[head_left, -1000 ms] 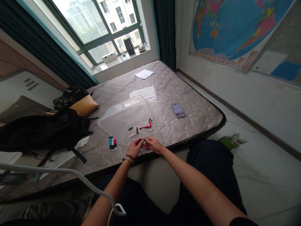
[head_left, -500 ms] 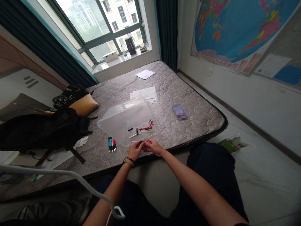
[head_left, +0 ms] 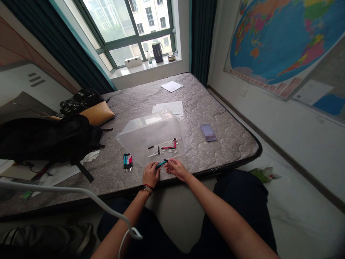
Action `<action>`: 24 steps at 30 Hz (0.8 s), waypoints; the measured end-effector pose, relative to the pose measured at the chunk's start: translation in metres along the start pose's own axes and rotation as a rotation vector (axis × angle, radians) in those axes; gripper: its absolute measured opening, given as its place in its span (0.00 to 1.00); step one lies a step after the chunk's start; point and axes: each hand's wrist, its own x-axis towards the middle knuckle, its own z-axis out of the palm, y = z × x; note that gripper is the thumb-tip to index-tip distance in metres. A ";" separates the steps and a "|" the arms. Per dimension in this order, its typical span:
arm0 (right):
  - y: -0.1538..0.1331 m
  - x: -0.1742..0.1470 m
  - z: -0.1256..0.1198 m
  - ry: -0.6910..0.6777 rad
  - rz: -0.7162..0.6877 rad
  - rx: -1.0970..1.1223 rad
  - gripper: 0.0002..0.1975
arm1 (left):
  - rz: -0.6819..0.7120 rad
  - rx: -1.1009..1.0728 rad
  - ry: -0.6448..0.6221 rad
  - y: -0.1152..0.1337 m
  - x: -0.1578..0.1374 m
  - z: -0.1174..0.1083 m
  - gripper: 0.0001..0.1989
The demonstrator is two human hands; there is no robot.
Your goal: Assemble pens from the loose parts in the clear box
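Near the front edge of the mattress, my left hand (head_left: 151, 175) is closed on a teal pen (head_left: 161, 164) with a black end. My right hand (head_left: 176, 169) has its fingertips bent in at the pen's black end; the exact grip there is too small to see clearly. Just beyond my hands lies a clear plastic bin (head_left: 149, 131), tipped on its side. Loose pen parts lie in it: red barrel pieces (head_left: 169, 147), a black piece (head_left: 150, 147) and thin pale refills. To the left of my left hand, several pens (head_left: 128, 162) lie side by side in a row.
Papers (head_left: 169, 108) lie behind the bin, and a blurred purple item (head_left: 208, 132) to its right. A black backpack (head_left: 51, 144) and a tan pouch (head_left: 98, 113) occupy the left side. A white bent tube (head_left: 88, 194) crosses the lower left foreground.
A teal pen now shows between my hands, where only a thin dark part showed before. My hands have moved slightly apart, and the camera view has shifted.
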 end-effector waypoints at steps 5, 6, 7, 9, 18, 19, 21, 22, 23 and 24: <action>-0.001 0.000 0.002 0.015 0.017 -0.037 0.19 | -0.050 0.069 -0.024 -0.008 0.008 0.007 0.13; -0.001 0.000 0.002 0.020 0.020 -0.045 0.19 | -0.064 0.048 -0.024 -0.009 0.010 0.008 0.12; 0.000 0.000 0.002 0.026 0.022 -0.052 0.19 | -0.080 0.006 -0.023 -0.011 0.012 0.009 0.12; 0.000 0.001 0.001 0.039 0.025 -0.057 0.19 | -0.128 -0.127 -0.007 -0.015 0.014 0.010 0.11; -0.001 0.004 0.002 0.096 0.046 -0.039 0.17 | -0.278 -0.603 0.131 -0.027 -0.007 0.013 0.15; -0.001 0.005 0.002 0.100 0.050 -0.049 0.17 | -0.280 -0.621 0.133 -0.029 -0.007 0.013 0.16; 0.000 0.006 0.001 0.115 0.057 -0.063 0.16 | -0.276 -0.614 0.134 -0.033 -0.007 0.012 0.16; 0.000 0.006 0.001 0.124 0.060 -0.068 0.16 | -0.261 -0.589 0.134 -0.035 -0.006 0.012 0.15; 0.000 0.006 0.001 0.132 0.062 -0.069 0.16 | -0.237 -0.556 0.137 -0.037 -0.004 0.012 0.14; 0.000 0.007 0.001 0.141 0.061 -0.068 0.16 | -0.208 -0.517 0.144 -0.038 -0.003 0.012 0.13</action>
